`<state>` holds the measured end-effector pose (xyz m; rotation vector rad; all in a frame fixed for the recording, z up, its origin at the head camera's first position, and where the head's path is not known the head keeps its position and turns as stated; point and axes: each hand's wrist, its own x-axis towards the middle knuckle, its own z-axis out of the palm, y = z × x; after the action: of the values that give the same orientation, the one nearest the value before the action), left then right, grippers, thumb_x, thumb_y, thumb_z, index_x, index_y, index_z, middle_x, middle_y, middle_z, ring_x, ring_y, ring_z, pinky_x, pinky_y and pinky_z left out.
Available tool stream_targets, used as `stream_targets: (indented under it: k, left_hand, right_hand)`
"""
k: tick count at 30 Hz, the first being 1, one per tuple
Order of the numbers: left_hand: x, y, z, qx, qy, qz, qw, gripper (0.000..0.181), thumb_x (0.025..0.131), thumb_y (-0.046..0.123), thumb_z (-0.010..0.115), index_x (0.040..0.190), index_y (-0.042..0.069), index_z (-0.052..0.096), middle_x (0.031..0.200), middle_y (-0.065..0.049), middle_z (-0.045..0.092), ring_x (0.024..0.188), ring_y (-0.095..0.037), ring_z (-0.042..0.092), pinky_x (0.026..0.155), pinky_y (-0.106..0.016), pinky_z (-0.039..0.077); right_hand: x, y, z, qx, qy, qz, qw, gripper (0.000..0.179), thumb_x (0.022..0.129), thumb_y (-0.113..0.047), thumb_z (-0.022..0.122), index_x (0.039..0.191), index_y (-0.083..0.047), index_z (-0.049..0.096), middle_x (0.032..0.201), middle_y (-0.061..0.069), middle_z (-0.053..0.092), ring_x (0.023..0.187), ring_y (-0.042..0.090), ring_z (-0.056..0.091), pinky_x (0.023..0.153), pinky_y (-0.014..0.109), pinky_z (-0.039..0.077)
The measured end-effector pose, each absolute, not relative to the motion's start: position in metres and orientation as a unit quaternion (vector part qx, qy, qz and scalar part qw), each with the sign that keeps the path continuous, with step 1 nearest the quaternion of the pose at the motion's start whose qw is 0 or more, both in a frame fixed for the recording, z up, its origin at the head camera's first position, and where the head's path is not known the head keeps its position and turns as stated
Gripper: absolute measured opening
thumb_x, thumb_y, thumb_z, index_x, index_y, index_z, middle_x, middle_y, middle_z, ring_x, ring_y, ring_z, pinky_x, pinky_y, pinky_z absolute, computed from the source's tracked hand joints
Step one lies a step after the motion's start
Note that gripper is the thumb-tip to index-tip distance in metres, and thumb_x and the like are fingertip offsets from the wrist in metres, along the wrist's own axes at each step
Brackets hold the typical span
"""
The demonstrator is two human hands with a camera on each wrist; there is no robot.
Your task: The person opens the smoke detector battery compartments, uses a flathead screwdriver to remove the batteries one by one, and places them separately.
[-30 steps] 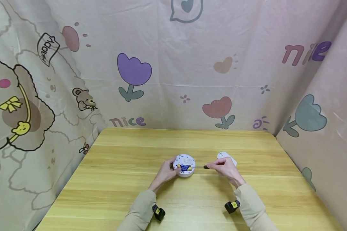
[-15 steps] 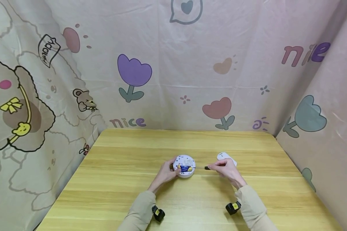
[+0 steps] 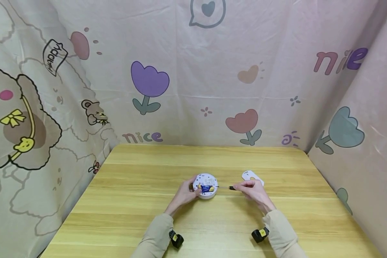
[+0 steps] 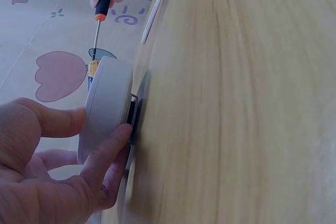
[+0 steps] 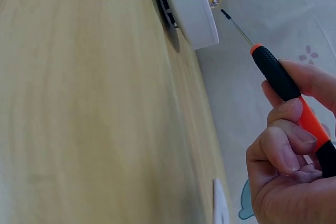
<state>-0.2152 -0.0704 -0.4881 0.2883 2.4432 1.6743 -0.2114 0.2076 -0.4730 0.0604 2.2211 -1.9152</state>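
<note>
In the head view my left hand (image 3: pixel 184 193) grips the rim of a round white device (image 3: pixel 208 179), with the thumb over its front. A blue-and-yellow battery (image 3: pixel 206 188) lies in its upper face; the left wrist view shows the battery's yellow end (image 4: pixel 93 68) standing proud of the face. My right hand (image 3: pixel 254 192) holds a screwdriver (image 5: pixel 277 72) with an orange-and-black handle, its fingers curled round it. The screwdriver's dark tip points at the battery's end, and the right wrist view shows a small apparent gap between them. My left fingers partly hide the device's side.
A flat white cover-like piece (image 3: pixel 252 175) lies on the wooden table (image 3: pixel 148 229) just behind my right hand. Patterned cloth (image 3: pixel 193 71) hangs behind and at both sides of the table. A black wrist camera (image 3: pixel 176 239) sits by my left sleeve.
My right hand and the screwdriver have shifted very slightly to the right. The left hand and the device stay nearly in place.
</note>
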Motion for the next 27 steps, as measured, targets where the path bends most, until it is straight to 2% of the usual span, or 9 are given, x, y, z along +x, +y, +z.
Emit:
stream_targets:
  k: [4, 6, 10, 13, 15, 17, 20, 23, 27]
  left_hand:
    - [-0.215, -0.071, -0.489, 0.1, 0.826, 0.549, 0.08, 0.065, 0.081, 0.009, 0.062, 0.137, 0.001, 0.03, 0.141, -0.023, 0.032, 0.128, -0.04, 0.032, 0.08, -0.033, 0.054]
    - [-0.216, -0.072, -0.489, 0.105, 0.833, 0.537, 0.075, 0.065, 0.081, 0.011, 0.062, 0.137, 0.0, 0.03, 0.14, -0.023, 0.032, 0.129, -0.039, 0.031, 0.092, -0.04, 0.048]
    - [-0.215, -0.072, -0.489, 0.113, 0.841, 0.524, 0.068, 0.065, 0.082, 0.013, 0.062, 0.137, 0.0, 0.03, 0.14, -0.023, 0.033, 0.129, -0.038, 0.031, 0.104, -0.047, 0.035]
    - [-0.215, -0.072, -0.489, 0.118, 0.842, 0.522, 0.063, 0.064, 0.082, 0.013, 0.061, 0.137, -0.001, 0.03, 0.139, -0.023, 0.034, 0.129, -0.037, 0.032, 0.105, -0.047, 0.034]
    - [-0.215, -0.072, -0.489, 0.12, 0.84, 0.525, 0.063, 0.064, 0.083, 0.012, 0.061, 0.137, -0.001, 0.029, 0.139, -0.024, 0.034, 0.127, -0.038, 0.035, 0.101, -0.046, 0.039]
    - [-0.214, -0.072, -0.489, 0.12, 0.839, 0.526, 0.065, 0.063, 0.083, 0.013, 0.06, 0.137, -0.001, 0.029, 0.139, -0.024, 0.034, 0.126, -0.037, 0.036, 0.095, -0.043, 0.045]
    - [-0.214, -0.071, -0.489, 0.115, 0.837, 0.53, 0.072, 0.063, 0.084, 0.014, 0.059, 0.138, 0.001, 0.028, 0.14, -0.023, 0.033, 0.126, -0.037, 0.035, 0.093, -0.042, 0.047]
    - [-0.213, -0.072, -0.489, 0.112, 0.841, 0.524, 0.071, 0.066, 0.083, 0.018, 0.061, 0.138, 0.001, 0.028, 0.141, -0.022, 0.032, 0.129, -0.038, 0.031, 0.105, -0.048, 0.033]
    - [-0.214, -0.072, -0.489, 0.115, 0.847, 0.515, 0.066, 0.077, 0.078, 0.03, 0.066, 0.138, 0.001, 0.028, 0.141, -0.021, 0.032, 0.13, -0.037, 0.029, 0.109, -0.052, 0.023]
  right_hand:
    - [-0.211, 0.208, -0.479, 0.03, 0.731, -0.674, 0.099, 0.025, 0.071, -0.021, 0.073, 0.087, -0.002, 0.069, 0.053, -0.009, 0.051, 0.039, 0.002, 0.029, 0.039, 0.017, 0.022]
    - [-0.211, 0.208, -0.481, 0.035, 0.717, -0.69, 0.094, 0.025, 0.073, -0.019, 0.072, 0.09, -0.001, 0.068, 0.051, -0.008, 0.048, 0.04, 0.002, 0.029, 0.04, 0.018, 0.022]
    - [-0.21, 0.205, -0.485, 0.047, 0.692, -0.717, 0.072, 0.021, 0.076, -0.017, 0.069, 0.088, -0.001, 0.067, 0.051, -0.005, 0.048, 0.041, 0.004, 0.031, 0.04, 0.018, 0.022]
    - [-0.211, 0.204, -0.49, 0.056, 0.681, -0.729, 0.051, 0.013, 0.076, -0.017, 0.069, 0.081, -0.005, 0.067, 0.053, -0.004, 0.051, 0.042, 0.004, 0.033, 0.039, 0.017, 0.024]
    - [-0.213, 0.204, -0.495, 0.061, 0.675, -0.735, 0.042, 0.01, 0.075, -0.017, 0.069, 0.078, -0.007, 0.066, 0.054, -0.003, 0.052, 0.043, 0.004, 0.034, 0.039, 0.015, 0.025]
    - [-0.214, 0.203, -0.496, 0.065, 0.671, -0.737, 0.037, 0.011, 0.076, -0.016, 0.069, 0.08, -0.006, 0.066, 0.054, -0.003, 0.053, 0.044, 0.004, 0.036, 0.038, 0.015, 0.026]
    - [-0.214, 0.201, -0.498, 0.073, 0.67, -0.738, 0.027, 0.018, 0.077, -0.017, 0.068, 0.086, -0.001, 0.065, 0.053, -0.003, 0.051, 0.045, 0.005, 0.037, 0.039, 0.015, 0.028]
    - [-0.214, 0.199, -0.5, 0.084, 0.674, -0.734, 0.015, 0.025, 0.079, -0.016, 0.065, 0.093, 0.005, 0.061, 0.053, -0.004, 0.05, 0.046, 0.006, 0.04, 0.039, 0.016, 0.032]
    - [-0.214, 0.195, -0.501, 0.098, 0.68, -0.726, 0.003, 0.029, 0.082, -0.012, 0.061, 0.1, 0.01, 0.056, 0.058, -0.003, 0.055, 0.048, 0.006, 0.046, 0.042, 0.018, 0.041]
